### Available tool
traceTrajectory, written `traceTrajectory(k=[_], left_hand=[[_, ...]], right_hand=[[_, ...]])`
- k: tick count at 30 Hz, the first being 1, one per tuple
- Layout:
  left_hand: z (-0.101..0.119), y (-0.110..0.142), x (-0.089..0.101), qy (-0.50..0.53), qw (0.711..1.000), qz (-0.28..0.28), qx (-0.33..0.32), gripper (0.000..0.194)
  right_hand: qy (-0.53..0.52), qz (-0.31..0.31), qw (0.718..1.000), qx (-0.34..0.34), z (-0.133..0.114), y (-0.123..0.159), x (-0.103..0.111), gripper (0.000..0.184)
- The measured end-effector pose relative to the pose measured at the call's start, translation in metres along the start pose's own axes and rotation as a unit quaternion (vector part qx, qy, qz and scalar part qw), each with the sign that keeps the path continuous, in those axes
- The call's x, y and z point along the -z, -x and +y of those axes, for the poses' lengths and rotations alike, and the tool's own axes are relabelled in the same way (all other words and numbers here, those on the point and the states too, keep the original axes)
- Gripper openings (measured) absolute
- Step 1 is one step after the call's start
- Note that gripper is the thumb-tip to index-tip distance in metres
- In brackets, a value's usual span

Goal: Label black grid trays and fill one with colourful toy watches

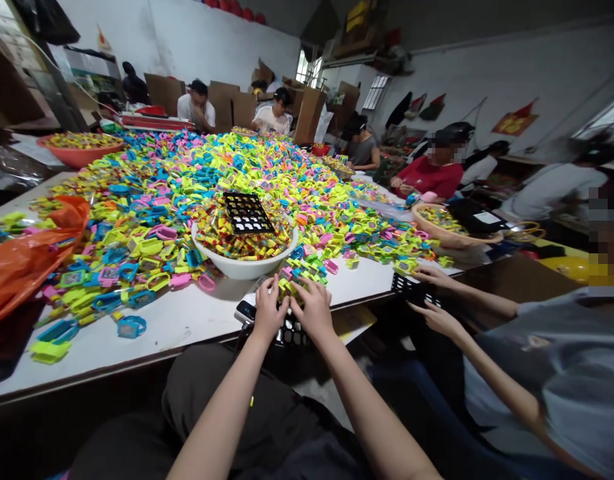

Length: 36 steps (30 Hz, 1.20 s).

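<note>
At the table's front edge, my left hand [269, 308] has its fingers bent and closed around small yellow-green plastic pieces [287, 287]. My right hand [311, 305] curls over the same pieces from the other side, and the two thumbs nearly meet. What lies under the fingertips is partly hidden. Below the hands, a black tray with rows of holes [293, 333] sticks out over my lap. A white device with a dark display [245, 311] rests beside my left hand. Just beyond is a white bowl [244, 268] full of small yellow-and-red pieces, with another black holed tray [247, 213] on top.
A large heap of coloured toy watches [161, 193] covers the white table [177, 327]. An orange plastic bag [37, 257] lies at left. At right, a co-worker's hands [439, 300] hold a similar black tray [415, 289]. Other people sit around the table; tubs [81, 155] stand on it.
</note>
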<state>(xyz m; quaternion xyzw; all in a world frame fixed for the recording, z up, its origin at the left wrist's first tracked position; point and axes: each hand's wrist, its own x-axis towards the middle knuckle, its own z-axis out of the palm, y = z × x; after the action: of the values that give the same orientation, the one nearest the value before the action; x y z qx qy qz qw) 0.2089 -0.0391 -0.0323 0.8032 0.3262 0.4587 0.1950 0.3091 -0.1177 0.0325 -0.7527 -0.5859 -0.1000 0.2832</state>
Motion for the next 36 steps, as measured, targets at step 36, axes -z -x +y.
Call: traceTrajectory(k=[36], left_hand=[[0.01,0.013,0.0,0.039,0.981,0.141,0.126,0.016]], right_hand=[[-0.1,0.145,0.981,-0.08,0.025,0.033,-0.001,0.029]])
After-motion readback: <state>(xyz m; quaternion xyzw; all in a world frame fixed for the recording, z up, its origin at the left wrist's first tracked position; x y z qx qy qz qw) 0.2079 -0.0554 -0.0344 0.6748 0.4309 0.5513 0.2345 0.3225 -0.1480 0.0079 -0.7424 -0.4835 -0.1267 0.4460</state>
